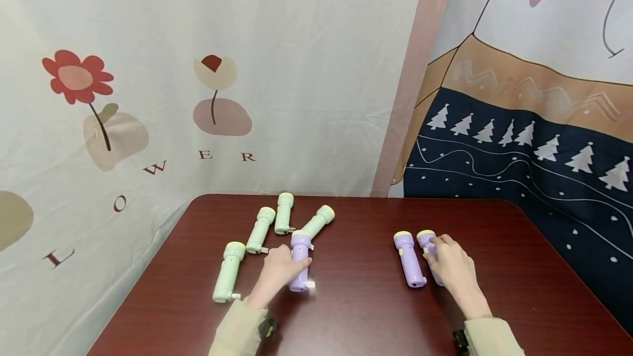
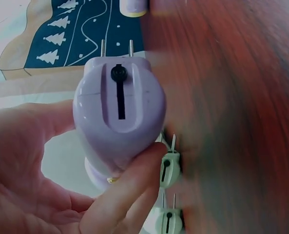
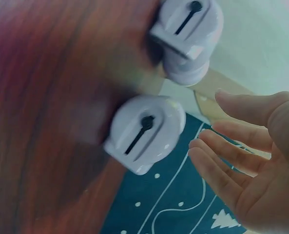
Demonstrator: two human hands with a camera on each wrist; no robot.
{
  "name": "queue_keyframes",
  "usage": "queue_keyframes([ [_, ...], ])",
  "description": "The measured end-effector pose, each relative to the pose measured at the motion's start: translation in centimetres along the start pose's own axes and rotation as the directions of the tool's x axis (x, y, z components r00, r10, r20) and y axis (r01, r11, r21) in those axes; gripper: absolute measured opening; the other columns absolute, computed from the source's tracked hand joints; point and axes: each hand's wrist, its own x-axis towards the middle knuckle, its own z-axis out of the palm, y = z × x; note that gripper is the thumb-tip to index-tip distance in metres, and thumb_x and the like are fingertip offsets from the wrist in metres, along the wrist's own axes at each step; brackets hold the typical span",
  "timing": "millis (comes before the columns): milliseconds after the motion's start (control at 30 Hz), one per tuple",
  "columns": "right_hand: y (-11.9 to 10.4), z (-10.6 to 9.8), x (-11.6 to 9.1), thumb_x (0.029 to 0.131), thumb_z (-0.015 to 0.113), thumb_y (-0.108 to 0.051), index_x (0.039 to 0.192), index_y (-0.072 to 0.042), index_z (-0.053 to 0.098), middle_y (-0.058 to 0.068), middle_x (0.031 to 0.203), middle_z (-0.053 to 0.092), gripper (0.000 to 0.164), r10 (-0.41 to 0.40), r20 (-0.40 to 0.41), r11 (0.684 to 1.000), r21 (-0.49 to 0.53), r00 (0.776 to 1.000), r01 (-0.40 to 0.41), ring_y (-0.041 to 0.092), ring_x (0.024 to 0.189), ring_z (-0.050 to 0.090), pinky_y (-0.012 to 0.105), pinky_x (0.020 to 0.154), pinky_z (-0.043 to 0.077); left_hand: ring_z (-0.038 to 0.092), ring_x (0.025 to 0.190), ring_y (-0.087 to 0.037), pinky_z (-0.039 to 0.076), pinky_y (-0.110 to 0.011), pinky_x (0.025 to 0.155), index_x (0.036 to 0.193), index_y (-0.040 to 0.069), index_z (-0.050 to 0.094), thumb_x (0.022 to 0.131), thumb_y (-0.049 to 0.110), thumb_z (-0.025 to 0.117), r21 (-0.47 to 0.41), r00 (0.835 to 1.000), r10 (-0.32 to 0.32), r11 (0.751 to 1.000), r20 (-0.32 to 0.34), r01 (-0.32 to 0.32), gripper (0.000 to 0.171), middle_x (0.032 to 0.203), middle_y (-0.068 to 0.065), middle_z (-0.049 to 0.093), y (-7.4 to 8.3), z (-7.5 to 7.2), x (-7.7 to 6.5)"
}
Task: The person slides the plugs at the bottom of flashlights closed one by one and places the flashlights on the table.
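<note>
My left hand grips a purple flashlight around its body, thumb on one side and fingers on the other. Two metal plug prongs stick out from its tail end in the left wrist view, beside a black slider in a slot. Over at the right, my right hand is beside another purple flashlight, partly covering it in the head view. The right wrist view shows that hand's fingers extended and apart from the flashlight's end. A third purple flashlight lies just left of it.
Several green flashlights lie on the left side of the brown table: one nearest, others farther back, including one behind the held purple flashlight. A printed curtain hangs along the table's far edge.
</note>
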Motion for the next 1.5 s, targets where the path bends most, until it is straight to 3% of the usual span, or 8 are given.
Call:
queue_keyframes([
  [533, -4.0, 0.4, -0.4, 0.076, 0.076, -0.013, 0.107, 0.0, 0.067, 0.018, 0.103, 0.066, 0.035, -0.126, -0.113, 0.991, 0.027, 0.986, 0.13, 0.037, 0.083, 0.066, 0.05, 0.061, 0.052, 0.051, 0.056, -0.019, 0.039, -0.029, 0.051, 0.068, 0.007, 0.057, 0.074, 0.037, 0.073, -0.17, 0.999, 0.011, 0.985, -0.047, -0.019, 0.035, 0.06, -0.005, 0.056, 2.7, 1.8, 0.9],
  [733, -5.9, 1.2, -0.6, 0.071, 0.081, -0.014, 0.102, -0.001, 0.068, 0.016, 0.101, 0.068, 0.036, -0.245, -0.177, 0.968, 0.002, 0.953, 0.25, 0.031, 0.089, 0.067, 0.045, 0.072, 0.054, 0.05, 0.056, -0.016, 0.04, -0.029, 0.051, 0.066, 0.007, 0.06, 0.073, 0.039, 0.073, -0.22, 0.997, 0.007, 0.975, -0.077, -0.024, 0.035, 0.059, -0.004, 0.059, 3.9, 2.5, 1.2],
  [967, -8.1, 1.8, -1.2, 0.073, 0.08, -0.017, 0.106, -0.006, 0.068, 0.007, 0.098, 0.069, 0.037, -0.276, -0.103, 0.957, 0.067, 0.956, 0.283, 0.023, 0.089, 0.068, 0.039, 0.071, 0.054, 0.053, 0.058, -0.018, 0.042, -0.03, 0.054, 0.071, 0.006, 0.063, 0.074, 0.039, 0.073, -0.261, 0.997, -0.008, 0.965, -0.082, -0.013, 0.035, 0.064, -0.005, 0.063, 4.9, 3.3, 1.3],
  [1233, -10.1, 2.9, -1.8, 0.069, 0.083, -0.016, 0.106, -0.007, 0.067, 0.004, 0.095, 0.068, 0.042, -0.364, -0.106, 0.921, 0.105, 0.925, 0.374, 0.021, 0.089, 0.066, 0.036, 0.075, 0.053, 0.053, 0.058, -0.017, 0.04, -0.029, 0.053, 0.076, 0.002, 0.064, 0.074, 0.038, 0.073, -0.297, 0.997, 0.009, 0.954, -0.078, -0.032, 0.037, 0.066, -0.006, 0.063, 5.9, 4.0, 1.1],
  [1500, -10.9, 3.6, -2.2, 0.068, 0.083, -0.017, 0.102, -0.008, 0.067, 0.002, 0.092, 0.07, 0.038, -0.368, -0.079, 0.92, 0.11, 0.926, 0.375, 0.018, 0.084, 0.066, 0.032, 0.069, 0.053, 0.056, 0.059, -0.018, 0.04, -0.027, 0.052, 0.08, 0.001, 0.064, 0.073, 0.039, 0.074, -0.306, 0.997, 0.005, 0.952, -0.079, -0.029, 0.04, 0.071, -0.009, 0.066, 6.8, 4.6, 0.8],
])
